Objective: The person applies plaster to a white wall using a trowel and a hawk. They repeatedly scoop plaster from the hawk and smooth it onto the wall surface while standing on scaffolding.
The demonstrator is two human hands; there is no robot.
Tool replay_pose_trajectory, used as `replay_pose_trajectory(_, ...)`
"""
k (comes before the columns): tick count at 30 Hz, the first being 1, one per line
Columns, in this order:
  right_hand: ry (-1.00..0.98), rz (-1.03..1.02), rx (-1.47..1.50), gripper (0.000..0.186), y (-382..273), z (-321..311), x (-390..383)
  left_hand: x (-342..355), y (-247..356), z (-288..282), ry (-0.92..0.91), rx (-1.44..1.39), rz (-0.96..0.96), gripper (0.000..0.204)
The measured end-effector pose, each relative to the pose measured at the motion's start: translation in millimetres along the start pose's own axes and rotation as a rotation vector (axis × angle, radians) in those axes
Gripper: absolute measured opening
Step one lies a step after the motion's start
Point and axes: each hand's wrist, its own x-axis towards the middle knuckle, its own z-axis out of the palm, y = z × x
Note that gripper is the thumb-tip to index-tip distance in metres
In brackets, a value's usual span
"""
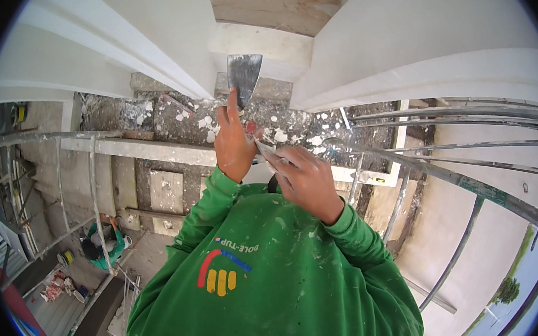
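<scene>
My left hand (pixel 234 141) grips a putty knife (pixel 243 74) by its handle, its wide, stained metal blade pointing up toward the white step and wall edges. Just right of it, my right hand (pixel 304 178) has its fingers wrapped round a second thin, paint-smeared scraper (pixel 265 152), whose tip is beside my left hand; I cannot make out its exact shape. Both green sleeves are flecked with white. Below my hands lies a ledge (pixel 169 152), with a dark floor strip (pixel 330 125) strewn with white flakes behind it.
White walls (pixel 116 23) rise at left and right. Metal scaffold tubes (pixel 445 175) cross the right side; more railings (pixel 91 173) stand on the left. A co-worker (pixel 101 249) in green is far below at lower left, near some clutter (pixel 60 287).
</scene>
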Motion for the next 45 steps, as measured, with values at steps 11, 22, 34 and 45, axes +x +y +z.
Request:
replay_pose_trajectory(11,0.146,0.172,0.012,0.035,19.5,-11.0,2.4,-9.6,-17.5,5.4,-0.151,0.058,0.03,0.109)
replay_pose_trajectory(22,0.113,0.56,0.579,0.043,123.5,-57.4,-30.0,-40.9,-41.0,-52.6,-1.195,-0.555,-0.258,0.051)
replay_pose_trajectory(34,-0.149,0.501,0.497,0.051,262.2,-6.3,-152.3,-107.0,34.5,-3.1,-1.018,-1.061,-0.551,0.027)
replay_pose_trajectory(45,1.184,1.264,1.757,0.019,427.1,138.7,-179.6,-114.6,79.3,48.7,-0.877,-0.572,-0.631,0.016)
